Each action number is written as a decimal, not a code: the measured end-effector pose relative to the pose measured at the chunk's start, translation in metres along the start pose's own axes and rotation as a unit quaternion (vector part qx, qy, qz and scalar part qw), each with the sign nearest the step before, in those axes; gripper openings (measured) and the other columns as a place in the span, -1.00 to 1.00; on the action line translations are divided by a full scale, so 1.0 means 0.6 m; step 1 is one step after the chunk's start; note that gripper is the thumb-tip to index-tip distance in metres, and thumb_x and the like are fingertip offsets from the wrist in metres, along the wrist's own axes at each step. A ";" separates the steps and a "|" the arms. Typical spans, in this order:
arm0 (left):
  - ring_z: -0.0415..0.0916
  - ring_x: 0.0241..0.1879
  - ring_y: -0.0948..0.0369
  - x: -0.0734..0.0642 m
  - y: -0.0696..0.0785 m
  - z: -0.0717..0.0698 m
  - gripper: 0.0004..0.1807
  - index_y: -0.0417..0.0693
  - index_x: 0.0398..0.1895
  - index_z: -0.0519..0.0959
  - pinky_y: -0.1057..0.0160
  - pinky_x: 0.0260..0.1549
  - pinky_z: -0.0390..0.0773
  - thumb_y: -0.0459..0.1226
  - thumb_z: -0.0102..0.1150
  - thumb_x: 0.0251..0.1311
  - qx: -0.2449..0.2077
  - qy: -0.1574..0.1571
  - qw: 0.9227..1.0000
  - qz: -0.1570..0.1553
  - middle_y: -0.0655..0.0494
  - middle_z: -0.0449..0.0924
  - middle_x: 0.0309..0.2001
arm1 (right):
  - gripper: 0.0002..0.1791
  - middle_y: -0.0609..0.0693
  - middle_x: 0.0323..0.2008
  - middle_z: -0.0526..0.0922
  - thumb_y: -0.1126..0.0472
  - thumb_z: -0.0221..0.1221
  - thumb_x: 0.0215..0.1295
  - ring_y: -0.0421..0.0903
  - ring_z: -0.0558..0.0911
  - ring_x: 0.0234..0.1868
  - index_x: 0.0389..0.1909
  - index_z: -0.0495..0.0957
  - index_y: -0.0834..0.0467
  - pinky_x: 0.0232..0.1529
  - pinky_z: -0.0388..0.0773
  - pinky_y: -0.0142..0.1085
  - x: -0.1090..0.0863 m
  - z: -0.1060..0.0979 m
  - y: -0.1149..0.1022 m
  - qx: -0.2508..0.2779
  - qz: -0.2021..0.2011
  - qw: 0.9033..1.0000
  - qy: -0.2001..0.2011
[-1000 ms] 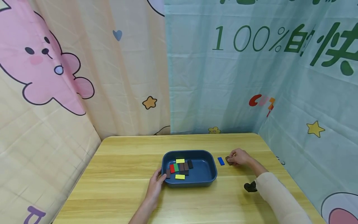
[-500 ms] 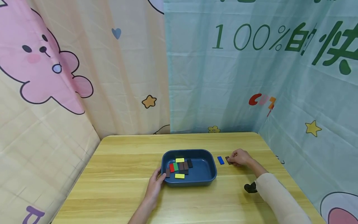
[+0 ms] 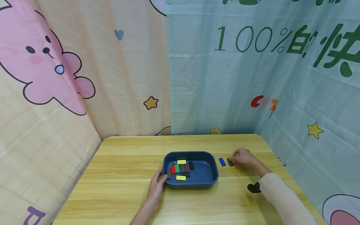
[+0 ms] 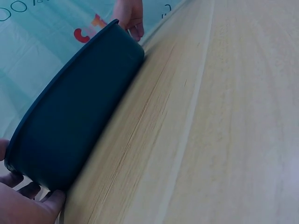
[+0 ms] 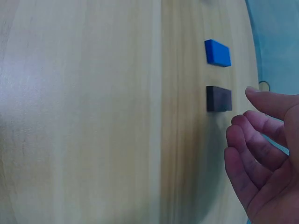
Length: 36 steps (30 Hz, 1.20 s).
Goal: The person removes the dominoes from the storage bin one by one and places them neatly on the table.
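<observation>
My left hand [image 3: 155,188] grips the left end of a dark blue rectangular tub [image 3: 192,186], thumb at the rim. Seen from the left wrist, the fingers wrap the near end of the tub [image 4: 79,107]. Inside lie several flat domino-like blocks, among them a red block [image 3: 173,169], a green block [image 3: 177,168], a yellow block [image 3: 181,178] and a black block [image 3: 191,165]. My right hand [image 3: 242,157] hovers beside a dark brown block [image 5: 218,99] on the table, its fingers loosely bent, with nothing between them. A blue block [image 5: 217,53] lies beside the brown one.
The wooden table [image 3: 112,175] has curtains along its back and sides. Near the right sleeve [image 3: 281,197] shows a small black object [image 3: 254,188] at the wrist. The tub's right half has bare floor.
The fingers of my right hand have come off the brown block and lifted slightly; the block stays on the table. My left hand and the tub stay put.
</observation>
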<state>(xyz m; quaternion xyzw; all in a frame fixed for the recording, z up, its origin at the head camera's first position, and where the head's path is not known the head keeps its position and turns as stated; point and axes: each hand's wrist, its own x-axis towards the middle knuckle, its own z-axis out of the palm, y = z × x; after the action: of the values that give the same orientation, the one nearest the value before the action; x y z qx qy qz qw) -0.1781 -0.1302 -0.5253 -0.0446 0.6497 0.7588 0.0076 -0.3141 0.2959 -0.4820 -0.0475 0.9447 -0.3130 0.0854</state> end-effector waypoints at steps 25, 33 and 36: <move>0.19 0.44 -0.23 -0.001 -0.001 -0.001 -0.47 -0.38 0.51 0.21 -0.23 0.39 0.24 -0.31 -0.10 0.60 -0.001 0.000 1.000 0.003 -0.39 0.11 0.51 | -0.80 -0.03 -0.43 0.70 0.11 0.35 0.38 0.24 0.71 -0.25 -0.20 0.68 0.18 -0.17 0.69 0.09 0.024 -0.017 -0.142 0.011 -0.096 0.994 -0.051; 0.17 0.45 -0.23 0.000 -0.002 -0.001 -0.47 -0.39 0.51 0.22 -0.23 0.39 0.23 -0.31 -0.09 0.60 -0.004 0.000 1.000 0.008 -0.39 0.11 0.51 | -0.83 0.01 -0.44 0.73 0.13 0.34 0.40 0.14 0.72 -0.34 -0.21 0.71 0.18 -0.21 0.70 0.07 0.032 -0.001 -0.196 -0.004 -0.136 0.987 -0.086; 0.16 0.45 -0.23 0.000 -0.002 0.000 -0.48 -0.38 0.51 0.22 -0.21 0.40 0.23 -0.31 -0.09 0.60 -0.005 0.001 1.000 0.007 -0.39 0.11 0.51 | -0.84 0.02 -0.45 0.74 0.13 0.34 0.39 0.11 0.72 -0.38 -0.24 0.72 0.17 -0.27 0.71 0.00 0.036 0.011 -0.210 -0.014 -0.151 0.984 -0.098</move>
<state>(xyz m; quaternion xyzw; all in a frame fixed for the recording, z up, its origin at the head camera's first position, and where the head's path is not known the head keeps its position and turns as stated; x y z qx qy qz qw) -0.1777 -0.1299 -0.5264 -0.0408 0.6460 0.7622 0.0016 -0.3294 0.1882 -0.4141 -0.2214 0.9181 -0.3026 0.1287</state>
